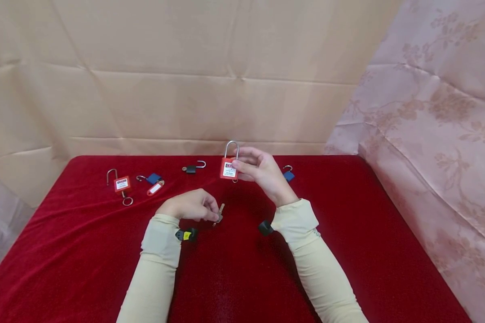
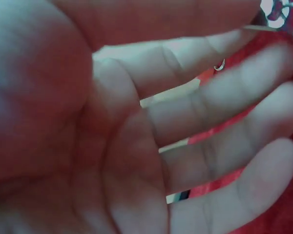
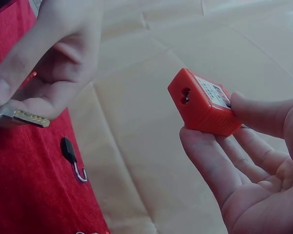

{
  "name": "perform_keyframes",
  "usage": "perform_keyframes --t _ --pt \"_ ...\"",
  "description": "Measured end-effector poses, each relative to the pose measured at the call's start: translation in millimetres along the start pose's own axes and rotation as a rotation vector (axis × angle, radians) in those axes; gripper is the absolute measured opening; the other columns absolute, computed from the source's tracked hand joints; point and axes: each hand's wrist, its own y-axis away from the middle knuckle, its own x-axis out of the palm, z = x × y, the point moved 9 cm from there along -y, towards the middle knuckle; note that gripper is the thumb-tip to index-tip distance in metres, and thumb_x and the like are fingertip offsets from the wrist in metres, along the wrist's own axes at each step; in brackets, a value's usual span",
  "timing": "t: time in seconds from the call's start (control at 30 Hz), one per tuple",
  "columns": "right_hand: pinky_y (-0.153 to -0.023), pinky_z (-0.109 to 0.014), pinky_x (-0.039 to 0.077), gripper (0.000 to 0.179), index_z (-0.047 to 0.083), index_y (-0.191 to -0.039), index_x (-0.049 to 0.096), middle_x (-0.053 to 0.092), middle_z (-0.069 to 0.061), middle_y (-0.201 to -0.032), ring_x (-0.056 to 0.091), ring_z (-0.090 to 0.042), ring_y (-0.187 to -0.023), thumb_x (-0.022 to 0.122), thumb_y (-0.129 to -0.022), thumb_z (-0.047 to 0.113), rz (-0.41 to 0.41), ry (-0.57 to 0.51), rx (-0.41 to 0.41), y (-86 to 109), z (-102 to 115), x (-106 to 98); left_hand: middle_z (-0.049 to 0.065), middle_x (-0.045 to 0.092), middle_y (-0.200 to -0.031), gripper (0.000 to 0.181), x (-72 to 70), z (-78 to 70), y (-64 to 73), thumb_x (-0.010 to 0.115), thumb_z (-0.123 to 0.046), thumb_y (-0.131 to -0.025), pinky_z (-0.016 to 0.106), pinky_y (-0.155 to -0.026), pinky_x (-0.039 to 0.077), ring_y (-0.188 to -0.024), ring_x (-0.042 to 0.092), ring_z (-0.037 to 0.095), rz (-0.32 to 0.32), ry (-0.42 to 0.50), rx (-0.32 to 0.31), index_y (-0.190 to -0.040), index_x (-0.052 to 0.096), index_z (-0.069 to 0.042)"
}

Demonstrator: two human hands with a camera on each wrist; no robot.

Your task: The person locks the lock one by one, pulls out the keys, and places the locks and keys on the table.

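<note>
My right hand (image 1: 262, 172) grips a red padlock (image 1: 228, 169) by its sides, raised over the far part of the table, shackle up and white label showing. In the right wrist view the padlock's keyhole (image 3: 186, 96) faces the other hand, with no key in it. Lower and to the left, my left hand (image 1: 194, 205) pinches a key (image 1: 221, 211) between thumb and index finger. Its toothed blade (image 3: 33, 118) points toward the padlock's side. The left wrist view shows the other fingers (image 2: 224, 161) extended and apart, with a metal ring (image 2: 276, 14) near the thumb tip.
Along the back of the red-covered table (image 1: 226, 269) lie another red padlock (image 1: 122, 184) with key and ring, a blue padlock (image 1: 154, 178) with a red tag (image 1: 155, 188), and a black padlock (image 1: 191, 169). A second blue padlock (image 1: 288, 176) lies partly behind my right hand.
</note>
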Motion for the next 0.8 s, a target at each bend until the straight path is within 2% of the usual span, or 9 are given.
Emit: perform_keyframes --t 0.1,0.37,0.5,0.63,0.8 --pt "-0.083 -0.04 0.059 0.034 -0.002 -0.128 0.062 0.071 -0.014 -0.108 0.07 -0.021 -0.095 0.068 -0.094 0.001 0.007 -0.001 0.003 -0.3 -1 1 0.002 0.072 -0.08 0.007 -1.0 6.4 -0.5 0.075 -0.015 -0.089 0.033 -0.067 0.053 -0.074 0.059 0.016 -0.012 -0.023 -0.024 -0.091 0.078 -0.009" --pt "-0.083 -0.041 0.059 0.035 -0.004 -0.128 0.06 0.069 -0.019 -0.111 0.069 -0.021 -0.094 0.068 -0.094 0.0 0.016 0.006 0.021 -3.1 -8 3 0.003 0.071 -0.074 0.009 2.1 25.1 -1.7 0.076 -0.016 -0.089 0.03 -0.058 0.051 -0.063 0.056 0.016 -0.012 -0.006 -0.132 -0.084 0.082 -0.011" --pt "-0.084 -0.041 0.059 0.036 -0.005 -0.13 0.059 0.066 -0.025 -0.118 0.069 -0.021 -0.095 0.067 -0.095 0.0 0.022 0.03 0.038 -4.3 -13 4 0.002 0.066 -0.065 0.012 4.4 26.9 -2.3 0.08 -0.019 -0.085 0.027 -0.052 0.046 -0.056 0.051 0.013 -0.011 -0.025 -0.147 -0.075 0.08 -0.011" --pt "-0.085 -0.041 0.058 0.036 -0.004 -0.129 0.059 0.067 -0.022 -0.117 0.069 -0.021 -0.096 0.068 -0.095 -0.001 0.026 0.032 0.047 -4.7 -16 5 0.001 0.062 -0.059 0.016 6.4 26.7 -2.4 0.084 -0.02 -0.081 0.024 -0.048 0.038 -0.052 0.045 0.011 -0.01 -0.04 -0.168 -0.069 0.079 -0.013" --pt "-0.085 -0.041 0.058 0.036 -0.003 -0.129 0.06 0.069 -0.017 -0.113 0.07 -0.02 -0.095 0.068 -0.094 -0.001 0.024 0.031 0.048 -5.2 -17 6 0.002 0.063 -0.059 0.022 3.4 25.9 -0.7 0.086 -0.025 -0.081 0.025 -0.049 0.04 -0.054 0.05 0.012 -0.036 -0.086 -0.199 -0.067 0.077 -0.011"
